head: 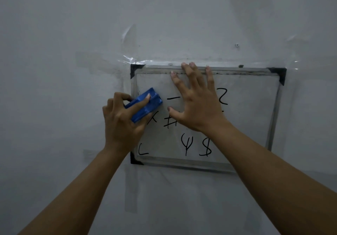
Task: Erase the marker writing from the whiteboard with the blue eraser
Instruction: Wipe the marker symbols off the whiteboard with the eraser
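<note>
Wall-mounted whiteboard (255,118): blue eraser (145,105) slanting up-right (left hand (121,123) gripping), right hand (197,105) flat.

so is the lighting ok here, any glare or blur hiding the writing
Head view: dim, flat grey light, no hard shadows; glare only on the clear tape above the whiteboard; marker strokes stay sharp; wide-angle lens bows the frame; the right hand hides some writing.

A pale grey painted wall (73,24) carries a rectangular metal-framed whiteboard (255,110) with black corner caps. Strips of clear glossy tape (127,60) fix the board at its upper left corner to the wall. A small screw (237,45) sits in the wall above the board's top edge.
</note>
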### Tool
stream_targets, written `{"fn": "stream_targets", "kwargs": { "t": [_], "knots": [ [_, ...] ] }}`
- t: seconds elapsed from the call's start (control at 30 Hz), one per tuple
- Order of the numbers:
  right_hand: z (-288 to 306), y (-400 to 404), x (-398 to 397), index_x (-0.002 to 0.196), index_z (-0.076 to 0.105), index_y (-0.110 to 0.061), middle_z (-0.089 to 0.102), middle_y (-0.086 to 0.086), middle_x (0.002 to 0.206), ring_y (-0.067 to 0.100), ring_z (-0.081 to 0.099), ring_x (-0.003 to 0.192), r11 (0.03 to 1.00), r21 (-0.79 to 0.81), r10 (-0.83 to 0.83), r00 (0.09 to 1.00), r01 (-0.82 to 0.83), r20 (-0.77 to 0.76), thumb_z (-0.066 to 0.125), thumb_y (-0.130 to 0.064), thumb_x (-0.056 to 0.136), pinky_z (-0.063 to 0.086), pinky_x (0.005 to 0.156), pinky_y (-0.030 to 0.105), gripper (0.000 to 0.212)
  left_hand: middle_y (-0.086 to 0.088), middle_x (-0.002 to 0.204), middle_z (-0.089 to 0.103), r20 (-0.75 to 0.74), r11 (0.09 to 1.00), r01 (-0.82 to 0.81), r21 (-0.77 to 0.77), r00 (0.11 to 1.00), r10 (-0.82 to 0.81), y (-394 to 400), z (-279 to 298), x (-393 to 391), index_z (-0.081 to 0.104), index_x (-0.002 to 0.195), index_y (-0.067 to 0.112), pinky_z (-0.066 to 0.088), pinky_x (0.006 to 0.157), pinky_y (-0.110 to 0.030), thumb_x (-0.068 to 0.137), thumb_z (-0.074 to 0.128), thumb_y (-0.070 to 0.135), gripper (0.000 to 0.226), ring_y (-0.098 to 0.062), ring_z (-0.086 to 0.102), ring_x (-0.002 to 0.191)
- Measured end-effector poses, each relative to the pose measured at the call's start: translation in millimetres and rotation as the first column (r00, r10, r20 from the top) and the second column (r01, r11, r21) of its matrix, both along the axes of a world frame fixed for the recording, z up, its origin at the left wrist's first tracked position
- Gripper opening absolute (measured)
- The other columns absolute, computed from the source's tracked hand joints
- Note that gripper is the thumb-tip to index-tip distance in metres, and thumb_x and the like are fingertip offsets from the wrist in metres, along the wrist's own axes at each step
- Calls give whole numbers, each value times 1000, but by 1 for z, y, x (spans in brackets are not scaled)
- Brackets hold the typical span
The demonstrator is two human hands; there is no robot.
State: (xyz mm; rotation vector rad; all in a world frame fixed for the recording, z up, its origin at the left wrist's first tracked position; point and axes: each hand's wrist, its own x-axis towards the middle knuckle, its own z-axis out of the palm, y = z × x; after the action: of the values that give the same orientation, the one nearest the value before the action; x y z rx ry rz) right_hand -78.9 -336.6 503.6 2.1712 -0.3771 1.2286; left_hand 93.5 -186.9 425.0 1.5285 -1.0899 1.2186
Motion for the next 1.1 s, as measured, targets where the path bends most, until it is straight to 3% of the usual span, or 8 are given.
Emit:
{"fn": "stream_targets", "kwargs": {
  "t": [0.07,0.27,0.4,0.5,0.63,0.73,0.97,1.1],
  "knots": [
    [-4,-1,-1,163,24,-21,10,15,172,33,3,160,1000,-3,-14,1000,14,-2,49,-71,83,6,125,65,98,-15,117,50,-22,1000,26,4,999,-26,0,-15,-1,69,135,23,33,84,-36,80,90,27,59,-24,45,98],
    [-17,-6,-12,165,19,-23,6,13,173,31,0,161,998,-26,-65,997,64,-30,44,-74,85,6,123,69,98,-13,115,51,-54,999,43,-19,998,-44,2,-29,1,71,133,23,35,82,-37,81,81,38,55,-23,46,96],
    [-18,-4,-13,165,19,-24,5,11,173,30,0,161,998,-8,-65,997,65,-30,42,-77,84,5,123,69,100,-14,116,50,-126,993,96,-62,987,-103,-5,-38,-5,71,132,24,36,83,-38,78,89,24,56,-19,43,98],
    [-18,-3,-13,165,19,-23,5,11,173,30,0,161,998,12,-61,998,61,-29,42,-79,82,4,124,68,102,-13,115,50,-104,995,101,-18,989,-102,-3,-52,-3,71,133,23,36,82,-37,76,90,20,60,-19,43,97],
    [-21,-1,-9,165,18,-23,5,11,173,31,-1,161,998,36,-56,998,57,-24,45,-78,82,4,123,69,103,-15,116,51,-91,996,66,-63,993,-72,-10,-33,-8,71,133,26,33,82,-35,80,83,34,55,-20,44,97],
    [-23,3,-7,164,22,-23,8,10,173,30,1,161,997,56,-50,999,50,4,46,-77,82,5,123,70,101,-14,115,50,-98,995,87,-56,991,-92,-11,-43,-9,70,134,26,37,82,-38,78,90,22,60,-19,43,98],
    [-24,7,-7,164,21,-23,7,11,173,31,2,161,996,49,-80,997,80,0,46,-77,81,1,123,70,102,-16,115,52,52,998,15,53,999,-17,2,-51,3,68,134,24,34,81,-36,78,83,29,58,-25,47,95],
    [-29,15,-2,164,20,-20,5,12,173,31,1,161,993,95,-78,997,75,18,35,-80,80,1,123,70,105,-11,116,47,-69,997,79,10,995,-78,-3,-70,-6,64,141,26,36,82,-36,76,92,16,72,-17,41,98]
  ]
}}
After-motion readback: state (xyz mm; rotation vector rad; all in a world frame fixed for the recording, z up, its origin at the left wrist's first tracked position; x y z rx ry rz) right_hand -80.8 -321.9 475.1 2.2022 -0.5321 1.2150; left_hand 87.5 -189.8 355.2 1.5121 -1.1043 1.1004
